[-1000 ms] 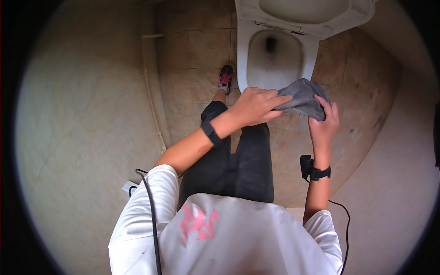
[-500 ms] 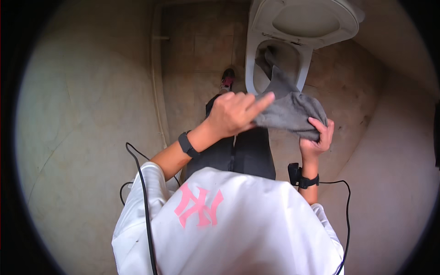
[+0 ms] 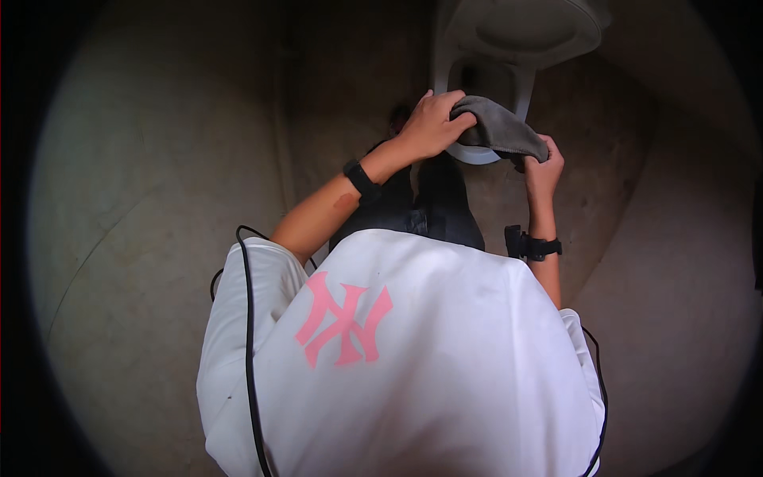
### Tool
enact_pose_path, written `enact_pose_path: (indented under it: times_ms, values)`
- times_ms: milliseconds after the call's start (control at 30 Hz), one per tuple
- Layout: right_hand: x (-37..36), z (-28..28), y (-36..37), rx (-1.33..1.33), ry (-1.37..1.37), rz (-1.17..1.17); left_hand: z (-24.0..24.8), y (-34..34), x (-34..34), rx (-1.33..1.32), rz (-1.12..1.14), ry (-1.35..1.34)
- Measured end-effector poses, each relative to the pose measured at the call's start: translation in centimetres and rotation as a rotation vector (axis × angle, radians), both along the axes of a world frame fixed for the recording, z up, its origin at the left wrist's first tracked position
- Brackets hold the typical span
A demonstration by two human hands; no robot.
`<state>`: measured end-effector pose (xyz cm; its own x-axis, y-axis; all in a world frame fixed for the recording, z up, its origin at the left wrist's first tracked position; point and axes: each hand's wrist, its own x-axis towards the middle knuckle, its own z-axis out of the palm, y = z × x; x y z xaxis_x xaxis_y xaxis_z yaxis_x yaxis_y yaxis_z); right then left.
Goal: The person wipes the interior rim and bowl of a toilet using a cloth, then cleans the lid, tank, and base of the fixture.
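A grey cloth [image 3: 497,127] is stretched between my two hands, over the near rim of the toilet bowl. My left hand [image 3: 435,123] is closed on its left end, thumb on top. At the cloth's right end, lower and nearer to me, my right hand [image 3: 544,165] grips it with bent fingers. Below and behind the cloth, the white toilet seat [image 3: 479,157] shows at its front edge. Part of the bowl's opening is hidden by the cloth and my left hand.
The raised toilet lid [image 3: 524,28] stands at the far side. Beige walls rise on the left [image 3: 151,199] and right [image 3: 683,262]. Black cables [image 3: 249,334] run along my sleeves from the bands on my wrists. My legs in dark trousers [image 3: 445,199] are in front of the toilet.
Both hands have moved farther forward, toward the toilet. The cloth, which hung down into the bowl, is now gathered up between them. My left hand has closed on its end. The picture is darker.
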<state>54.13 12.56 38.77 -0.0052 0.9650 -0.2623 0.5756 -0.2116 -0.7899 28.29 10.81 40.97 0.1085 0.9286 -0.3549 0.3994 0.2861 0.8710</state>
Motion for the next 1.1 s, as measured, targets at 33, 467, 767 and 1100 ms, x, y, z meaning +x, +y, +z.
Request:
enact_pose_path:
  times_ms: [33, 467, 767, 1100]
  values:
    - [1.1, -0.1, -1.2, 0.005, 0.002, -0.005, -0.6, -1.2, 0.3, -0.078, 0.088, -0.225]
    - [-8.2, -7.6, -0.3, -0.435, 0.588, -0.11, -15.8, -6.5, -2.2, -0.461, 0.546, -0.896]
    - [-5.8, -10.4, 1.3, -0.457, 0.256, 0.037, -17.8, -8.2, -7.3, -0.18, 0.343, -0.146]
    - [-2.5, -13.3, 0.3, -0.157, -0.2, 0.101, -17.2, -8.9, -11.5, -0.196, 0.906, -0.405]
